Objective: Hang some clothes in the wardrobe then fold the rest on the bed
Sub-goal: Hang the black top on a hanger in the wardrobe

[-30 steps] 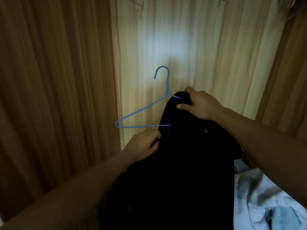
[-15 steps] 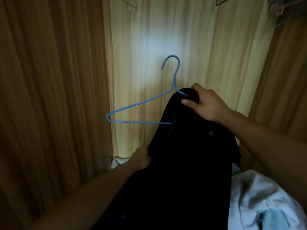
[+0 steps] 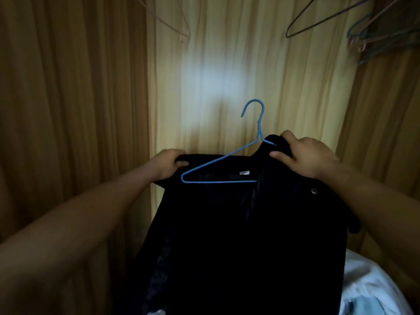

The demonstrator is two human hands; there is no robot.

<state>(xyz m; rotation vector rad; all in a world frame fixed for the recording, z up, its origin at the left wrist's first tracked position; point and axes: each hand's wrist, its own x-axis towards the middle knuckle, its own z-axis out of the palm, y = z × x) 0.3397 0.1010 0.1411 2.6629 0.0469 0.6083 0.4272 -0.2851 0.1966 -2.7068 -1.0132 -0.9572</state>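
Pinned at the hanger (image 3: 218, 182) neck: jacket (image 3: 250, 223), pinched by right hand (image 3: 304, 158) fingers; left of the hanger, left hand (image 3: 169, 163) fingers curled on cloth, likely to pull that shoulder on.

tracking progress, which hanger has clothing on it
The blue hanger, one end inside the black jacket that the left hand and right hand grip; the wire hangers above look bare.

Both hands (image 3: 168, 163) gripping dark garment (image 3: 245, 235), blue hanger (image 3: 227, 164)

Matt dark cloth garment (image 3: 238, 223), thin blue coated-wire hanger (image 3: 218, 164), pale wood-grain wardrobe panels (image 3: 216, 53).
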